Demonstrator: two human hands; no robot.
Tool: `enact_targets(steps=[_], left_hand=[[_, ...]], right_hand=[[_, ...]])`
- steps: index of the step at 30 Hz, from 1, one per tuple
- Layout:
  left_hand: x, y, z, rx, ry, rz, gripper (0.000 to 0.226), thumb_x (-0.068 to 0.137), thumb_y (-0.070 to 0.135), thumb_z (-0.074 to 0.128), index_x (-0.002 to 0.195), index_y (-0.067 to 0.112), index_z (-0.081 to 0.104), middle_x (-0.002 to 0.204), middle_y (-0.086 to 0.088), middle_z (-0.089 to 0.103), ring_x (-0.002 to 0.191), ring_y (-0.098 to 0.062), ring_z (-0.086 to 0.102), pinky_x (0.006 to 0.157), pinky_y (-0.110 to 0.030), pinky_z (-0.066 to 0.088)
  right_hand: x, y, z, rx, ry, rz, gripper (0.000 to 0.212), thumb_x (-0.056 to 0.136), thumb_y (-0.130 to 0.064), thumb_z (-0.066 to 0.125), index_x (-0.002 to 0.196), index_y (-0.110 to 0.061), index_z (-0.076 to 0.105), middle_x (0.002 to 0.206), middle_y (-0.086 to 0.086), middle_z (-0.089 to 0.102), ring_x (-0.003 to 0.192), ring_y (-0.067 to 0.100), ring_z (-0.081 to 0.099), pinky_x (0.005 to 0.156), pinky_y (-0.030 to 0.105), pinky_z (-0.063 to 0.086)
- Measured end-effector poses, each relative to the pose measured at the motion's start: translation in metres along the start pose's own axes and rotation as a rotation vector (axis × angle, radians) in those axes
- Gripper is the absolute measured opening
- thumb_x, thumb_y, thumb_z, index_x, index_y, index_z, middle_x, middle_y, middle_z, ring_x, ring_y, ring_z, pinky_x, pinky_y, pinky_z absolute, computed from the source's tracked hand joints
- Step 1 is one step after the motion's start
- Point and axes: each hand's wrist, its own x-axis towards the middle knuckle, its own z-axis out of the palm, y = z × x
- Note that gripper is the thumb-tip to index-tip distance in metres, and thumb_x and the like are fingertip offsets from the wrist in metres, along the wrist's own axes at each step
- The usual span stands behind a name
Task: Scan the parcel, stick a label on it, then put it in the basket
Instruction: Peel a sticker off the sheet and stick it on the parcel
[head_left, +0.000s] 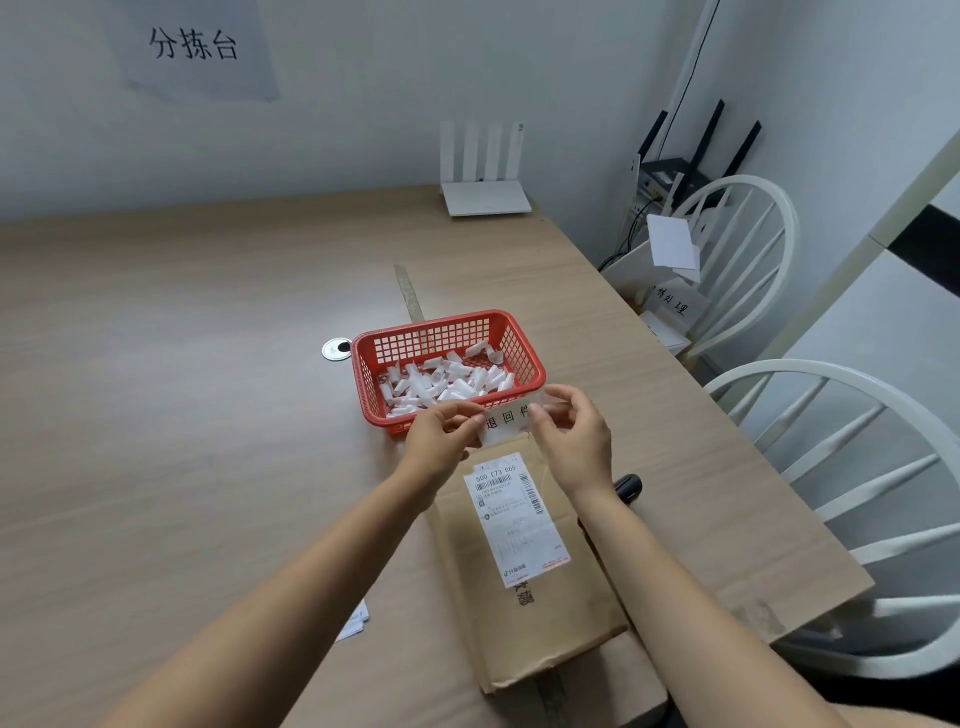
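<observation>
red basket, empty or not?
Not empty. The red basket has small white paper scraps covering most of its floor; no parcel inside.

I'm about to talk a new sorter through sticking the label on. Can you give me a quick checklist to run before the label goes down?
1. Label held by both hands, left hand and right hand: ok.
2. Label backing peeled off: cannot tell.
3. Parcel lying flat on the table: ok.
4. Bare cardboard free beside the waybill: ok.
5. Parcel already scanned: cannot tell; the scanner lies beside it.
6. Red basket has room: not ok, it holds white scraps.
</observation>
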Motion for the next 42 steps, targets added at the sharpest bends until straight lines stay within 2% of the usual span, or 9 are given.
enact_targets(steps=[4, 7, 10, 13, 18, 28, 35, 38, 42], left_hand=[[0.011, -0.014, 0.0, 0.174, 0.085, 0.017, 0.006, 0.085, 0.014, 0.063, 0.089, 0.016, 0.065, 0.089, -0.01, 0.069, 0.083, -0.026, 0.066, 0.072, -0.033, 0.056], [0.018, -0.023, 0.003, 0.341, 0.208, 0.013, 0.024, 0.081, 0.019, 0.067, 0.104, 0.013, 0.063, 0.081, -0.001, 0.065, 0.08, -0.021, 0.063, 0.08, -0.038, 0.054], [0.021, -0.03, 0.005, 0.462, 0.288, 0.015, 0.019, 0.081, 0.023, 0.066, 0.095, 0.011, 0.06, 0.08, 0.0, 0.063, 0.077, -0.016, 0.057, 0.074, -0.033, 0.049], [0.023, -0.037, 0.008, 0.584, 0.326, 0.014, 0.013, 0.084, 0.026, 0.062, 0.078, 0.016, 0.056, 0.091, -0.007, 0.068, 0.087, -0.023, 0.061, 0.077, -0.035, 0.048], [0.029, -0.044, 0.012, 0.667, 0.366, -0.027, 0.021, 0.085, 0.03, 0.059, 0.09, 0.01, 0.064, 0.11, -0.01, 0.058, 0.111, -0.028, 0.048, 0.096, -0.039, 0.043], [0.035, -0.055, 0.011, 0.687, 0.345, -0.068, 0.022, 0.083, 0.032, 0.059, 0.091, 0.011, 0.062, 0.104, -0.007, 0.064, 0.104, -0.027, 0.056, 0.09, -0.042, 0.046], [0.032, -0.062, 0.007, 0.667, 0.312, -0.076, 0.027, 0.09, 0.028, 0.049, 0.11, 0.012, 0.057, 0.116, -0.007, 0.063, 0.109, -0.025, 0.056, 0.094, -0.043, 0.046], [0.024, -0.064, 0.01, 0.716, 0.354, 0.035, 0.029, 0.092, 0.019, 0.043, 0.117, 0.008, 0.054, 0.121, -0.011, 0.058, 0.113, -0.028, 0.053, 0.095, -0.044, 0.044], [0.005, -0.075, 0.014, 0.963, 0.245, 0.377, 0.041, 0.083, 0.025, 0.04, 0.116, 0.008, 0.058, 0.12, -0.015, 0.064, 0.111, -0.032, 0.058, 0.091, -0.041, 0.047]], right_hand=[[0.011, 0.007, 0.011, -0.041, -0.021, 0.019, 0.012, 0.083, -0.018, 0.065, 0.091, -0.009, 0.063, 0.085, 0.002, 0.065, 0.082, 0.018, 0.064, 0.072, 0.028, 0.054], [0.015, 0.013, 0.023, -0.085, -0.053, 0.037, 0.007, 0.083, -0.018, 0.065, 0.082, -0.013, 0.061, 0.079, -0.001, 0.063, 0.075, 0.014, 0.059, 0.066, 0.023, 0.046], [0.018, 0.023, 0.033, -0.143, -0.085, 0.06, 0.009, 0.081, -0.02, 0.066, 0.078, -0.015, 0.058, 0.076, -0.002, 0.061, 0.073, 0.014, 0.057, 0.061, 0.019, 0.041], [0.019, 0.033, 0.042, -0.214, -0.124, 0.065, 0.012, 0.079, -0.02, 0.068, 0.08, -0.015, 0.057, 0.078, -0.002, 0.061, 0.074, 0.015, 0.056, 0.063, 0.022, 0.043], [0.022, 0.042, 0.048, -0.302, -0.136, 0.057, 0.017, 0.079, -0.022, 0.067, 0.089, -0.011, 0.06, 0.091, 0.006, 0.069, 0.085, 0.023, 0.062, 0.073, 0.034, 0.049], [0.021, 0.047, 0.05, -0.482, -0.153, -0.022, 0.02, 0.081, -0.024, 0.063, 0.093, -0.01, 0.057, 0.097, 0.007, 0.066, 0.096, 0.025, 0.054, 0.071, 0.03, 0.042], [0.019, 0.055, 0.05, -0.57, -0.075, -0.017, 0.025, 0.086, -0.02, 0.055, 0.108, -0.008, 0.054, 0.112, 0.014, 0.057, 0.105, 0.029, 0.048, 0.087, 0.036, 0.042], [0.018, 0.056, 0.046, -0.548, -0.059, -0.023, 0.026, 0.088, -0.009, 0.046, 0.113, -0.007, 0.053, 0.118, 0.016, 0.052, 0.109, 0.029, 0.045, 0.09, 0.037, 0.041], [0.005, 0.056, 0.039, -0.508, -0.157, -0.214, 0.038, 0.083, -0.019, 0.038, 0.113, -0.007, 0.059, 0.118, 0.019, 0.057, 0.108, 0.034, 0.052, 0.094, 0.044, 0.046]])
